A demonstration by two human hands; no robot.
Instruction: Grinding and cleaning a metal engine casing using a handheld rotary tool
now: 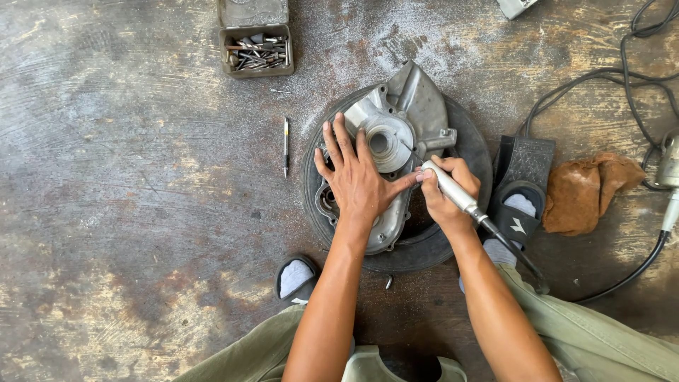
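A grey cast-metal engine cover lies on a black rubber tyre on the floor. My left hand lies flat on the cover, fingers spread, pressing it down. My right hand grips a silver pen-shaped rotary grinder handpiece like a pencil. Its thin tip points toward the round bore in the cover. A black flexible shaft runs from the handpiece back past my right wrist.
A small metal tin of bits sits at the top. A thin loose bit lies left of the tyre. A brown rag, black cables and a motor housing are on the right. My sandalled feet flank the tyre.
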